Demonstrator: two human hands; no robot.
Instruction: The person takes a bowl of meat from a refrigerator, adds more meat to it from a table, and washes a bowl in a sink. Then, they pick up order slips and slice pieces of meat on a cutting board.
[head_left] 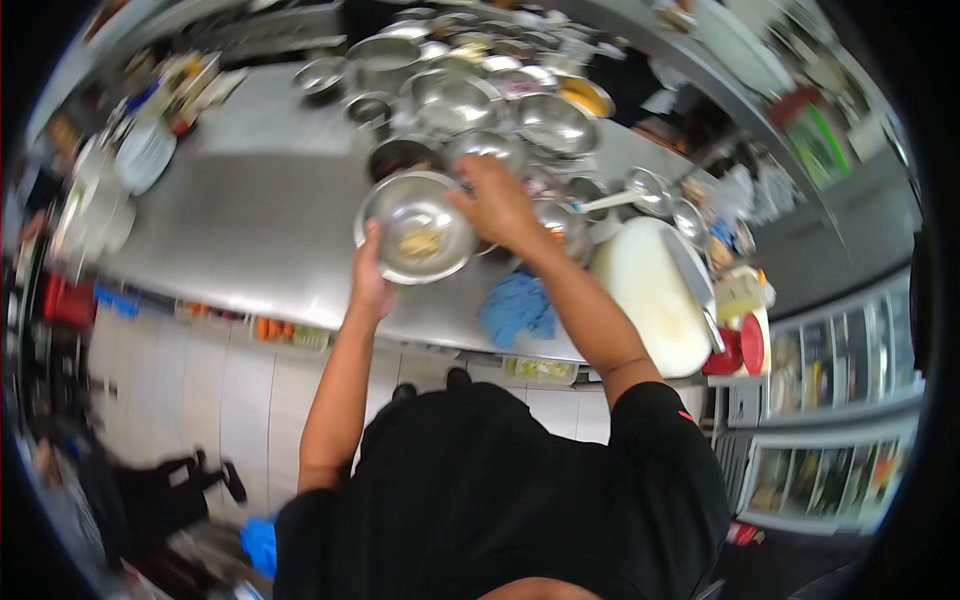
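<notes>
Head view: one round steel bowl is held just above the bench. Its mouth tilts up toward the camera, and being round it has no long axis. A small pale heap of food lies in its bottom.

The left hand has its fingers closed on the lower left rim. The right hand covers the upper right rim with its fingers curled over the edge, so the bowl sits between the two hands.

Behind it stands a blurred crowd of steel bowls, too many to count. To the right lie one blue cloth, one white cutting board and one cleaver.
</notes>
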